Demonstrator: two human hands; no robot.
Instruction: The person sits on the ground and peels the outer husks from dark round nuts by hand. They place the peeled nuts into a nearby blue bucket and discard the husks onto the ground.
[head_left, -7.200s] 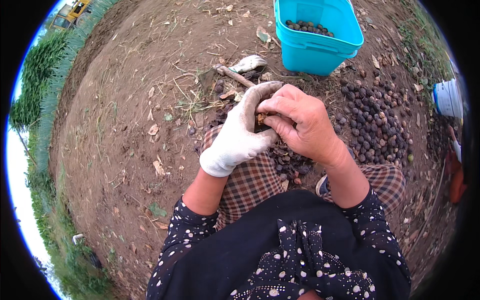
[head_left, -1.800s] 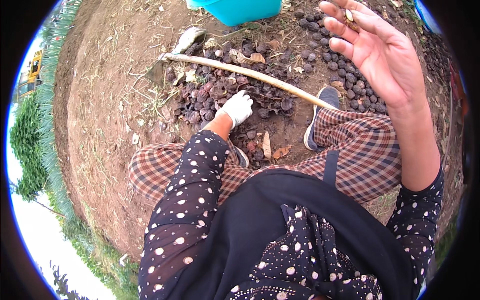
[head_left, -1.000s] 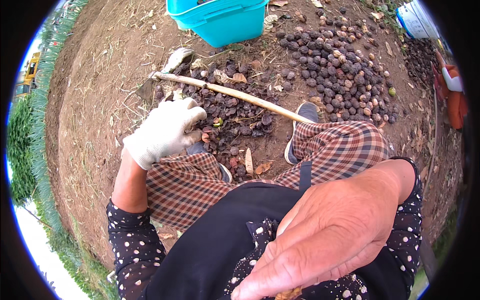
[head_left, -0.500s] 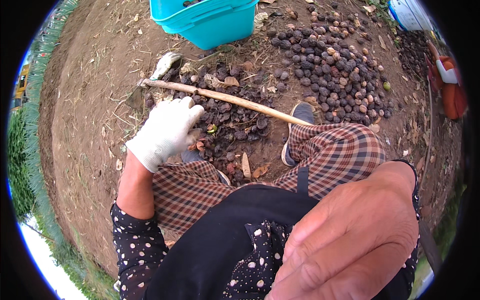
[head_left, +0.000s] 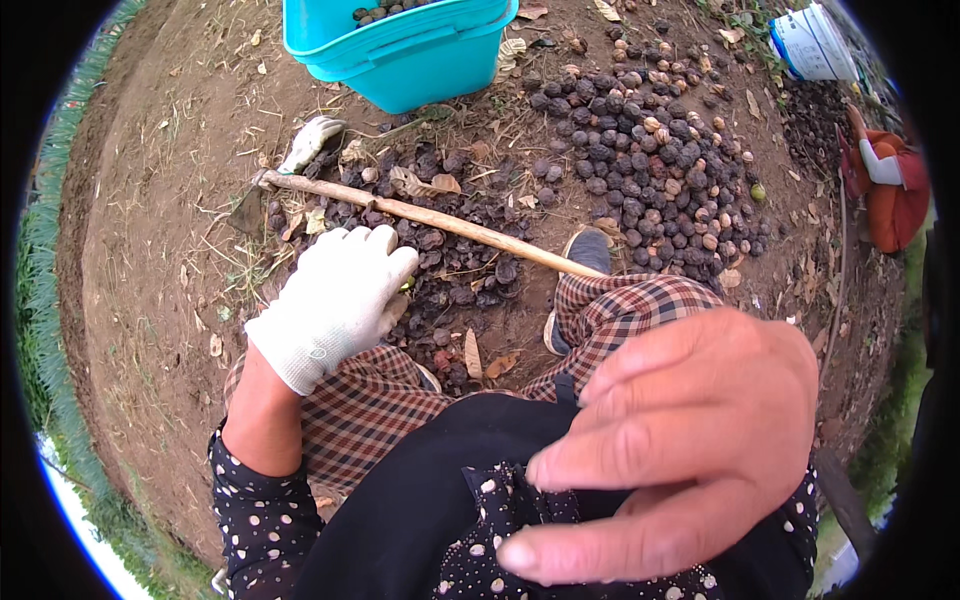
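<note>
My left hand (head_left: 338,300), in a white knit glove, hovers over my left knee near dark husk scraps (head_left: 465,275). Its fingers curl loosely, the thumb stands apart, and nothing shows in it. Bare and close to the camera, my right hand (head_left: 700,420) has its fingers spread and holds nothing. A hoe (head_left: 435,215) with a wooden handle lies across the scraps, its metal head at the left. Beside that head rests another white glove (head_left: 308,143). Beyond my right shoe is a pile of walnuts (head_left: 650,150), most dark and some pale.
A teal tub (head_left: 420,65) with walnuts inside stands at the far middle. The white bucket (head_left: 815,45) is at the far right. Near it appears a person in orange-red clothing (head_left: 895,185), partly cut off. Green plants (head_left: 50,260) line the left edge.
My right hand has lifted slightly away from my body and its fingers have spread apart. My left hand has barely moved. The whole view has shifted a little.
</note>
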